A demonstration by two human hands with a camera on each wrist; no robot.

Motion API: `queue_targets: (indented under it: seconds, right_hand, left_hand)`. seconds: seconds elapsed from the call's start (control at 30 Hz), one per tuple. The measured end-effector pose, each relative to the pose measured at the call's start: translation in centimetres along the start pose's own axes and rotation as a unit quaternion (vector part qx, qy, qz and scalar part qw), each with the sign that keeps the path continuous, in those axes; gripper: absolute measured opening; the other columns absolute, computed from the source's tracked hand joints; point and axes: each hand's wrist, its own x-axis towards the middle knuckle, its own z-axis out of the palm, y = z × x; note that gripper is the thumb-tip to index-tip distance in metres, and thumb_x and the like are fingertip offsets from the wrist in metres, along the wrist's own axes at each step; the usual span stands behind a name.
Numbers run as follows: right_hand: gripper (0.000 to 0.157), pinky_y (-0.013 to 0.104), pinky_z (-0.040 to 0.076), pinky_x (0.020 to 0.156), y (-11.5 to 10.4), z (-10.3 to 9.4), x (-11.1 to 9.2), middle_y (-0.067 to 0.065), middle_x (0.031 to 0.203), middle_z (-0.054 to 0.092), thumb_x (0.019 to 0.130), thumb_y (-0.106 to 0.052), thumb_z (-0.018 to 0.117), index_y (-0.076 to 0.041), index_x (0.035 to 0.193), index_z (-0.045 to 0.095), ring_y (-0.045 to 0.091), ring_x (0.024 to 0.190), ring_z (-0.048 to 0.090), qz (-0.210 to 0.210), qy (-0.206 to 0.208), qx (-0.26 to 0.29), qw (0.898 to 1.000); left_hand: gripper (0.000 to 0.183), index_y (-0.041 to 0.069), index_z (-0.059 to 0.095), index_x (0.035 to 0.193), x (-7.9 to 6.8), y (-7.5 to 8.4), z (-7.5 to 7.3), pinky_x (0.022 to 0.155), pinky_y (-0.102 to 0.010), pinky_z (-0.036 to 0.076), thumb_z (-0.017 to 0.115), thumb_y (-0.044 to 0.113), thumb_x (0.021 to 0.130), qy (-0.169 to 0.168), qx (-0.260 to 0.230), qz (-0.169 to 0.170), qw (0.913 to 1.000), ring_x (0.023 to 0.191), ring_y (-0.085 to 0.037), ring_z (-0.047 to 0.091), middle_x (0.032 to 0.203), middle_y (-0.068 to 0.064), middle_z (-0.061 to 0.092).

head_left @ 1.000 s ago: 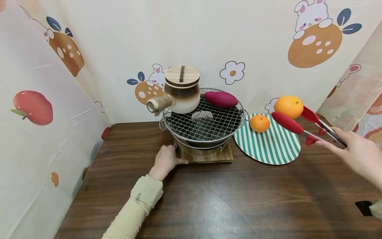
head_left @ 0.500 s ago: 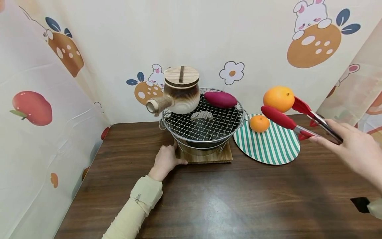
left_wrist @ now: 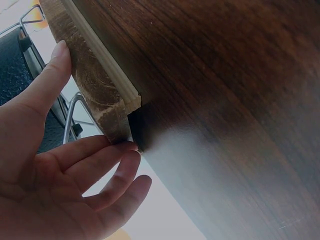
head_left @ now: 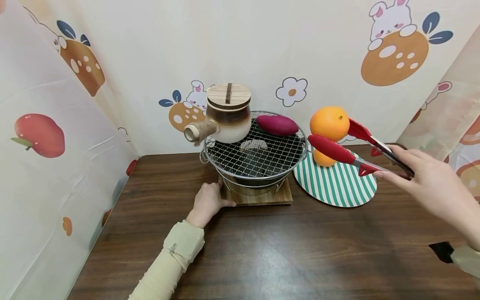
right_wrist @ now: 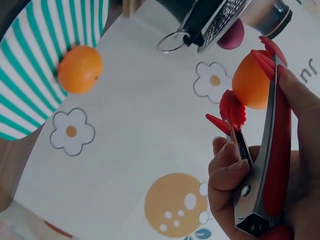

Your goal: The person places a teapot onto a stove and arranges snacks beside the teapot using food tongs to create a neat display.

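My right hand (head_left: 431, 179) grips red-tipped metal tongs (head_left: 390, 155). Between their red tips an orange (head_left: 330, 123) is held in the air, right of the grill (head_left: 258, 162). Below and behind it, a smaller mandarin (head_left: 323, 159) lies on a green-and-white striped mat (head_left: 343, 187), partly hidden in the head view; the right wrist view shows the mandarin (right_wrist: 80, 69) whole. My left hand (head_left: 208, 202) holds the front left corner of the wooden board (head_left: 258, 196) under the grill. In the left wrist view, thumb and fingertips lie on either side of the board's corner (left_wrist: 107, 100).
On the grill's wire mesh stand a lidded clay pot (head_left: 229, 121), its rope-wrapped handle (head_left: 200, 131) pointing left, and a purple sweet potato (head_left: 277, 125). Patterned curtains (head_left: 150, 50) close off the back and sides of the brown table (head_left: 281, 254).
My right hand has moved left with the tongs and orange, closer to the grill, and the orange now overlaps the mandarin in the head view. My left hand stays where it was.
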Motion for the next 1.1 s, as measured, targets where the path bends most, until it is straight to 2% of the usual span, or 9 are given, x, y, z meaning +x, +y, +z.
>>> queue_targets:
  seconds: [0.17,0.3,0.4,0.53,0.67,0.77,0.9,1.0,1.1]
  right_hand:
    - [0.075,0.030,0.034,0.056,-1.2,0.1,0.5,0.014,0.089,0.054,0.081,-0.046,0.073,0.005,0.132,0.052,0.026,0.073,0.049,-0.012,-0.008,0.004,1.000]
    - [0.083,0.046,0.047,0.065,-2.2,0.3,0.9,0.023,0.114,0.056,0.080,-0.049,0.073,0.003,0.139,0.047,0.035,0.085,0.055,-0.018,-0.028,0.010,0.999]
    - [0.086,0.058,0.045,0.077,-3.1,0.3,1.3,0.024,0.128,0.053,0.079,-0.051,0.073,0.000,0.143,0.044,0.040,0.101,0.054,-0.021,-0.046,0.015,0.999]
    - [0.089,0.058,0.046,0.080,-4.4,0.4,1.8,0.022,0.134,0.052,0.080,-0.056,0.070,-0.003,0.145,0.041,0.039,0.106,0.054,-0.025,-0.071,0.016,0.997]
    - [0.088,0.045,0.047,0.070,-5.5,0.6,2.3,0.020,0.131,0.054,0.080,-0.058,0.068,-0.005,0.146,0.041,0.031,0.091,0.056,-0.035,-0.083,0.012,0.996]
    - [0.088,0.047,0.050,0.074,-6.2,0.7,2.6,0.020,0.134,0.053,0.081,-0.059,0.067,-0.006,0.146,0.041,0.033,0.095,0.058,-0.039,-0.090,0.016,0.995]
    - [0.086,0.061,0.048,0.086,-6.9,0.8,3.0,0.023,0.141,0.048,0.083,-0.059,0.064,-0.007,0.147,0.040,0.042,0.114,0.055,-0.049,-0.102,0.022,0.993]
    - [0.085,0.059,0.049,0.083,-7.4,1.0,3.2,0.022,0.140,0.049,0.083,-0.059,0.064,-0.008,0.147,0.040,0.039,0.108,0.058,-0.058,-0.104,0.020,0.993]
    - [0.085,0.059,0.050,0.083,-7.7,1.1,3.4,0.022,0.140,0.049,0.084,-0.059,0.063,-0.009,0.148,0.039,0.041,0.109,0.058,-0.065,-0.108,0.017,0.992]
  left_hand:
    - [0.080,0.002,0.064,0.125,0.0,-0.1,0.0,0.078,-0.048,0.054,0.088,0.042,0.060,-0.003,0.000,-0.006,1.0000,0.102,-0.040,0.063,0.104,-0.023,0.071]
    - [0.080,0.002,0.064,0.125,0.0,0.0,0.0,0.078,-0.048,0.054,0.088,0.042,0.060,-0.004,0.000,-0.007,1.0000,0.102,-0.039,0.063,0.105,-0.023,0.070]
    - [0.081,0.002,0.063,0.126,0.0,0.0,0.0,0.079,-0.048,0.054,0.088,0.042,0.060,-0.006,-0.002,-0.009,0.9999,0.103,-0.039,0.063,0.107,-0.023,0.070]
    - [0.081,0.002,0.063,0.126,0.0,0.0,0.0,0.078,-0.048,0.054,0.089,0.042,0.060,-0.006,-0.004,-0.010,0.9999,0.102,-0.040,0.063,0.107,-0.024,0.070]
    - [0.080,0.002,0.064,0.125,0.0,-0.1,0.0,0.078,-0.048,0.054,0.089,0.041,0.060,-0.003,-0.004,-0.007,1.0000,0.100,-0.040,0.064,0.106,-0.023,0.070]
    - [0.080,0.002,0.064,0.125,0.0,-0.1,0.1,0.079,-0.047,0.054,0.089,0.041,0.060,-0.002,-0.005,-0.005,1.0000,0.100,-0.039,0.064,0.106,-0.023,0.070]
    - [0.080,0.001,0.064,0.125,0.0,-0.1,0.1,0.079,-0.046,0.055,0.089,0.041,0.060,0.000,-0.004,0.003,1.0000,0.100,-0.039,0.064,0.105,-0.024,0.070]
    - [0.080,0.001,0.064,0.125,0.0,-0.1,0.1,0.079,-0.046,0.055,0.089,0.040,0.060,0.002,-0.004,0.005,1.0000,0.100,-0.039,0.064,0.105,-0.024,0.071]
    - [0.080,0.001,0.064,0.125,0.1,-0.2,0.1,0.078,-0.045,0.055,0.089,0.041,0.060,0.006,-0.001,0.009,0.9999,0.099,-0.039,0.065,0.105,-0.024,0.071]
